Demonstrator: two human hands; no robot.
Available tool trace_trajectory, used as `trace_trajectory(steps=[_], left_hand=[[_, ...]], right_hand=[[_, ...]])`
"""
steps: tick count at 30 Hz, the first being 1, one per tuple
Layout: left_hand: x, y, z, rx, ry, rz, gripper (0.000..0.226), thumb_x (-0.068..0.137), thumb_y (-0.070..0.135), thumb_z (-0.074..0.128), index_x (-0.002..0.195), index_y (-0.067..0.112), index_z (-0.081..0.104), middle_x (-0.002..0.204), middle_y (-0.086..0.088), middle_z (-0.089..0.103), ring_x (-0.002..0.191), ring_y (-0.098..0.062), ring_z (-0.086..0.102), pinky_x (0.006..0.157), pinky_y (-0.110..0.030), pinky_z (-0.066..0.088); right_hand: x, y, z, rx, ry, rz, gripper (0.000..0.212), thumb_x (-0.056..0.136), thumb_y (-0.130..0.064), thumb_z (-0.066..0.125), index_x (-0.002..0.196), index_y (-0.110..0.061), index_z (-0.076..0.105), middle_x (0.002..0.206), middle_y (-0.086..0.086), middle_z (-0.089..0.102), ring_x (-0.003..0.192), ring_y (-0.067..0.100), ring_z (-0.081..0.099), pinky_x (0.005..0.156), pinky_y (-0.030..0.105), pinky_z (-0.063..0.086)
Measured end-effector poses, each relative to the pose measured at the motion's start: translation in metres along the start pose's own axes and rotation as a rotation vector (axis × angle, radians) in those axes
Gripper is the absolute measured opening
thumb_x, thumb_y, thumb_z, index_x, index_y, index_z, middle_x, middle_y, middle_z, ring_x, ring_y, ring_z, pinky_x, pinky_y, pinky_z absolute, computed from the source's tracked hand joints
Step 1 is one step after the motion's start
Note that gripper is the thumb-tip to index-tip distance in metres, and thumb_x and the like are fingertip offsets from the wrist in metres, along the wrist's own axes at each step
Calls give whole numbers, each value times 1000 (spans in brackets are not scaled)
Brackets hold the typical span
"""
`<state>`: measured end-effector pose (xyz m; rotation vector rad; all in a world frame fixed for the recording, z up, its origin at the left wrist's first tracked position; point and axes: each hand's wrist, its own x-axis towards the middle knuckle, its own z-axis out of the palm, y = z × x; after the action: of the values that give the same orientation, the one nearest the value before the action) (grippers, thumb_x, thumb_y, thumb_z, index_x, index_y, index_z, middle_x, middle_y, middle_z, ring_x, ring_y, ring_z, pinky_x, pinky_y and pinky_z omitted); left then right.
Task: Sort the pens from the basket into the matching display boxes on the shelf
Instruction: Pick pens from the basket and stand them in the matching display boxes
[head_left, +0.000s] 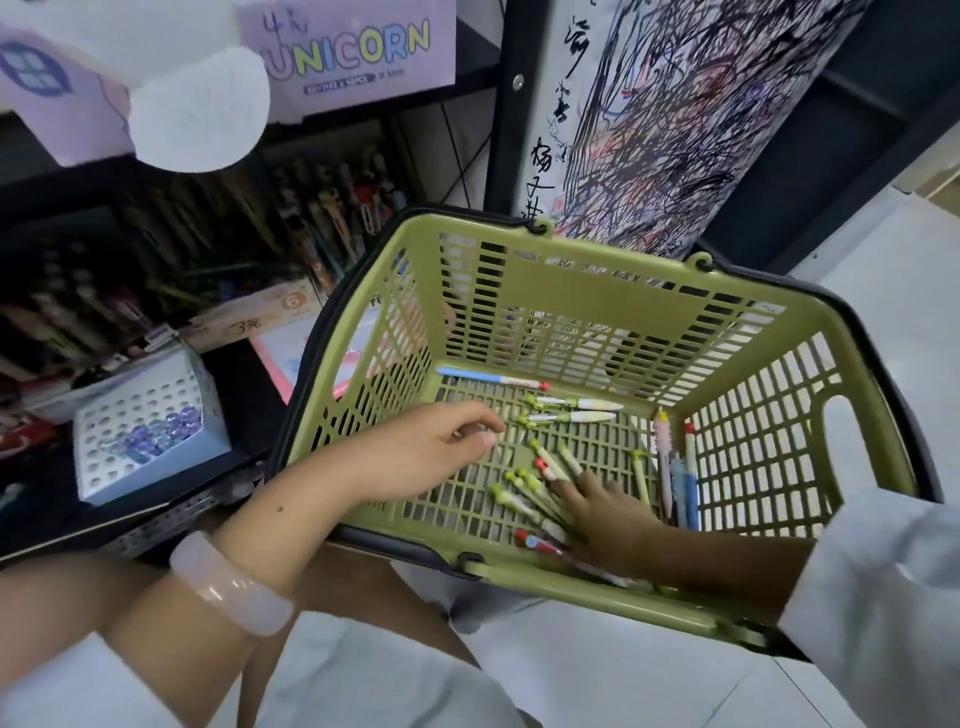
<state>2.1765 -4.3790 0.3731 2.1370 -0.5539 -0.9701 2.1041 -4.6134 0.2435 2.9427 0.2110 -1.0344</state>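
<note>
Pens (540, 488) lie on the basket (587, 291) floor; the right hand (602, 514) grips a fanned green bunch, the left hand (441, 447) (fingers loosely curled, holding nothing) hovers just beside them.

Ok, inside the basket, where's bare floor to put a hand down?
Free: the basket floor's far right corner, beyond the two cream pens, and the near-left strip under the left hand. Crowded: the green-capped bunch under the right hand and the blue pens along the right wall.
</note>
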Motion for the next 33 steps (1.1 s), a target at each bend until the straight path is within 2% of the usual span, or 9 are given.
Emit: trace_trajectory(steps=[2,7,12,18,21,24,28,32,33], left_hand=[[-1,1,1,-9,4,1,29,97,36,41,124,35,50,123,9,53,113,-6,49,99,-31,42],[-3,2,0,-23,12,0,29,97,35,40,125,34,50,123,8,54,113,-7,50,98,-31,42],[-6,2,1,-47,12,6,29,97,35,41,124,34,50,125,8,53,114,-7,51,99,-32,42],[-4,2,1,-76,34,13,27,97,35,41,122,33,51,121,8,54,111,-7,52,97,-31,43],[-5,3,1,-52,37,26,28,97,35,41,123,31,51,119,8,55,109,-7,52,95,-29,43],[-7,4,-2,-74,101,39,20,97,33,40,114,33,52,113,9,58,102,-7,56,88,-27,47],[-12,8,-11,-196,314,32,16,97,23,42,93,32,55,103,-4,64,92,-26,63,86,-46,49],[-17,8,-13,-338,489,-79,11,94,30,49,95,20,54,94,-2,63,88,-16,63,88,-44,51],[-18,10,-12,-372,467,-114,24,91,39,53,102,18,52,98,-2,62,92,-17,63,88,-40,52]], right_hand=[[3,-7,4,29,91,-59,68,88,-39,53,142,-22,16,135,12,27,114,37,43,87,46,46],[13,-21,17,35,151,-121,92,85,-22,59,145,-33,-11,149,11,9,121,37,35,96,42,41],[16,-15,16,81,237,-145,101,81,-12,64,145,-34,-12,151,9,7,128,32,30,103,38,40],[26,-9,-4,50,157,-92,85,84,-10,59,148,-23,4,145,8,31,122,32,40,97,43,42],[29,-11,-10,90,72,-40,62,80,-18,62,133,-14,29,134,11,42,113,33,47,87,40,47],[25,-20,-23,152,-9,-11,49,82,-24,61,122,-9,36,119,15,53,102,32,55,77,35,48],[12,-32,-66,664,4,-4,46,90,-17,54,129,-5,33,109,14,56,92,23,57,78,38,51],[-12,-52,-132,1141,174,-204,44,90,-9,47,130,-26,37,112,-2,52,93,3,50,73,17,41],[-17,-60,-147,1182,224,-259,44,88,-7,46,126,-28,39,110,-5,53,94,1,50,72,15,40]])
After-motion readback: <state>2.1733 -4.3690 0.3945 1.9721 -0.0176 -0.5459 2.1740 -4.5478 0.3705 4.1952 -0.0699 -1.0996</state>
